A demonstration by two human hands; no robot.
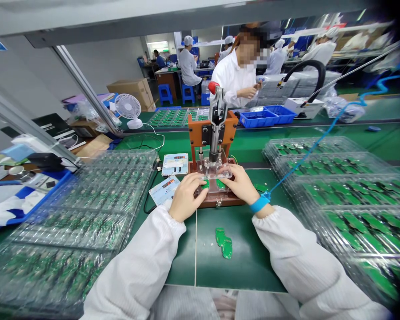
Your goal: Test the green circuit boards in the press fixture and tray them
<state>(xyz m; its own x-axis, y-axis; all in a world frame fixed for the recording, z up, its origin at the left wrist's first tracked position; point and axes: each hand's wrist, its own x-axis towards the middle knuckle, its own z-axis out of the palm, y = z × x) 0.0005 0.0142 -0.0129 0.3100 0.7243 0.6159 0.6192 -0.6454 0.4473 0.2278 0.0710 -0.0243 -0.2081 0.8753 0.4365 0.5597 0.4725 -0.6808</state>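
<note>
A toggle-clamp test fixture (pixel 214 129) with an orange upper frame and a red-tipped lever stands in front of me. Two small green circuit boards lie side by side on its brown base (pixel 220 202), under a clear pressing plate (pixel 205 169). My left hand (pixel 188 195) has thumb and fingers closed around the edge of the left circuit board (pixel 205 184). My right hand (pixel 240 183), with a blue wrist strap (pixel 260 203), pinches at the right circuit board (pixel 220 183); its fingertips are partly behind the plate. Two loose circuit boards (pixel 226 247) overlap on the green bench nearer me.
Clear trays of circuit boards stand at left (pixel 120 178) and right (pixel 323 178). Two display boxes, one a blue-white meter (pixel 165 190), sit left of the fixture. A blue coiled cord (pixel 306 155) runs from the strap. Across the bench are a fan (pixel 128 106), blue bins (pixel 258 118) and a co-worker (pixel 235 78).
</note>
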